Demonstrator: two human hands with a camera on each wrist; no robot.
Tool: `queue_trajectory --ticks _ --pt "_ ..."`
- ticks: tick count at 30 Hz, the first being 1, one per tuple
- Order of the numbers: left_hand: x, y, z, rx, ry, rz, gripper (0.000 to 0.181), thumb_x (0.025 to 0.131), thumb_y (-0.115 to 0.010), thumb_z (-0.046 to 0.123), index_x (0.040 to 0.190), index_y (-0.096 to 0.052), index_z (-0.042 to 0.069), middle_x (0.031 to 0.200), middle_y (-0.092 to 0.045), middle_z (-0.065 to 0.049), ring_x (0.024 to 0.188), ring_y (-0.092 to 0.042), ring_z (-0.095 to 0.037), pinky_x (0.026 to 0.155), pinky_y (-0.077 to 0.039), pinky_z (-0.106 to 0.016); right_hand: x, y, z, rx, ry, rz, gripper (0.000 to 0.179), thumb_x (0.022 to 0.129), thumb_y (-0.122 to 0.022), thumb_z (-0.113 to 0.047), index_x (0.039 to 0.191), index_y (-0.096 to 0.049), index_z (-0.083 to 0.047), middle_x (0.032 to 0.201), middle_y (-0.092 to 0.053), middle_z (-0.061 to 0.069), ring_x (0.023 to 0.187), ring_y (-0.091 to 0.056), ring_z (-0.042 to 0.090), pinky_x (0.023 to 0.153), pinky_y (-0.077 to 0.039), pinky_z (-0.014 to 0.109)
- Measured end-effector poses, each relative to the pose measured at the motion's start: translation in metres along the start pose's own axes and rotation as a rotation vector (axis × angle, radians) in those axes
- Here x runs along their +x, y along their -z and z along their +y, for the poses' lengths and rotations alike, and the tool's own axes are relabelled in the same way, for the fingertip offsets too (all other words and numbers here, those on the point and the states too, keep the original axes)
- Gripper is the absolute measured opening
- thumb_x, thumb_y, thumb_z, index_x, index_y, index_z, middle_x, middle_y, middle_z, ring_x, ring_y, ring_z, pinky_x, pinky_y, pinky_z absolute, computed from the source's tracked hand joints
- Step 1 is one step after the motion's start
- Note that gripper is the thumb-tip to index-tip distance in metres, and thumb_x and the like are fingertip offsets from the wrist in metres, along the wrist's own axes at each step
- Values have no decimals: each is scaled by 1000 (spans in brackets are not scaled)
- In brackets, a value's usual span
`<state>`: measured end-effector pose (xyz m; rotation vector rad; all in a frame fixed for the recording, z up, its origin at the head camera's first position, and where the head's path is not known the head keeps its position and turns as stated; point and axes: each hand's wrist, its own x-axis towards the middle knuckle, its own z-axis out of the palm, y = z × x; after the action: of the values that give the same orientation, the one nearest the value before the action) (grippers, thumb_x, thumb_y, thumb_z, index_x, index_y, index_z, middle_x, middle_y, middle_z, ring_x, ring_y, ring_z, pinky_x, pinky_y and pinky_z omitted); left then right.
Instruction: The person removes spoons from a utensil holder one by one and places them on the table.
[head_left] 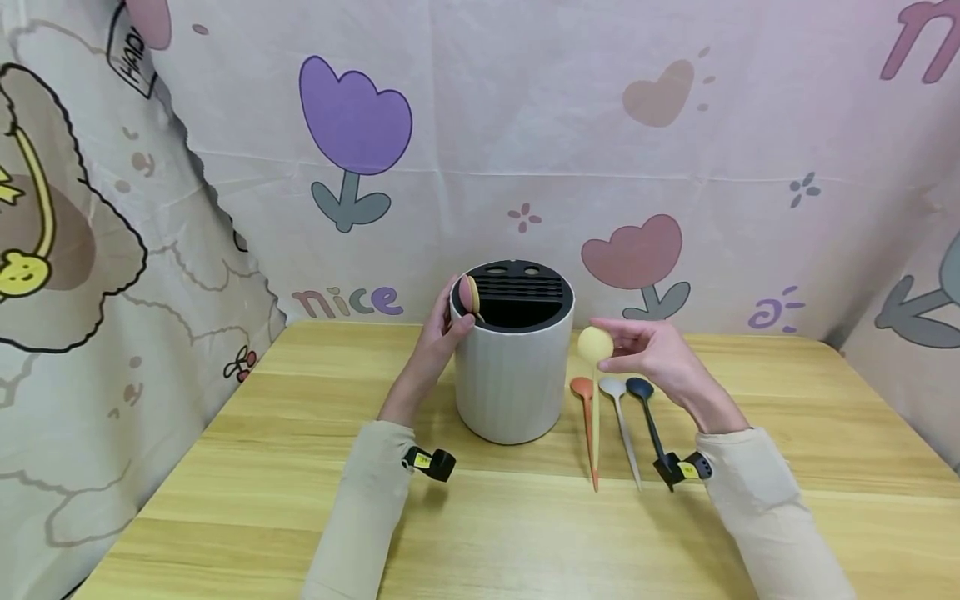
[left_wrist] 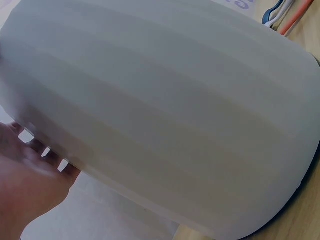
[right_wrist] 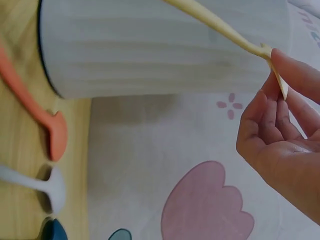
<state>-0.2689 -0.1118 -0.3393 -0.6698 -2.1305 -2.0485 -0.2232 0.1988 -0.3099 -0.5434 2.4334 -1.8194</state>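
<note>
A ribbed white utensil holder with a black slotted top stands upright on the table. My left hand holds its left side near the rim, thumb in front; in the left wrist view the fingers lie partly hidden behind the holder. Beside that thumb, a pink spoon head with a yellowish edge sticks up from the top's left side. To the right of the holder, my right hand pinches a pale yellow spoon by its head. The handle hangs downward in the head view.
On the table right of the holder lie an orange spoon, a light grey spoon and a dark blue spoon, heads toward the back. A printed cloth hangs behind the wooden table.
</note>
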Motion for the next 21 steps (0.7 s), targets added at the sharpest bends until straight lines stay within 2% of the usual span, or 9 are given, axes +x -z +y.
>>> queue_trajectory --ticks 6,13,21 --pt "1 0 -1 -13 -14 2 119 69 -62 80 156 -14 14 159 -12 -8 145 -11 -22 115 -14 -45 3 7 9 -66 14 -34 61 78 -76 2 134 -52 6 101 -70 12 88 -65 13 77 -53 25" --pt "0 -1 1 2 -11 3 120 68 -61 81 156 -15 13 159 -14 -8 145 -13 -22 115 -17 -45 4 15 18 -96 19 -72 60 78 -77 0 132 -54 7 93 -66 9 81 -61 14 70 -52 25" --pt "-1 -1 1 1 -9 0 122 68 -61 81 156 -14 12 160 -13 -6 145 -13 -20 115 -16 -43 5 20 25 -112 -11 -81 62 75 -79 1 131 -53 10 94 -68 9 82 -63 13 71 -52 24"
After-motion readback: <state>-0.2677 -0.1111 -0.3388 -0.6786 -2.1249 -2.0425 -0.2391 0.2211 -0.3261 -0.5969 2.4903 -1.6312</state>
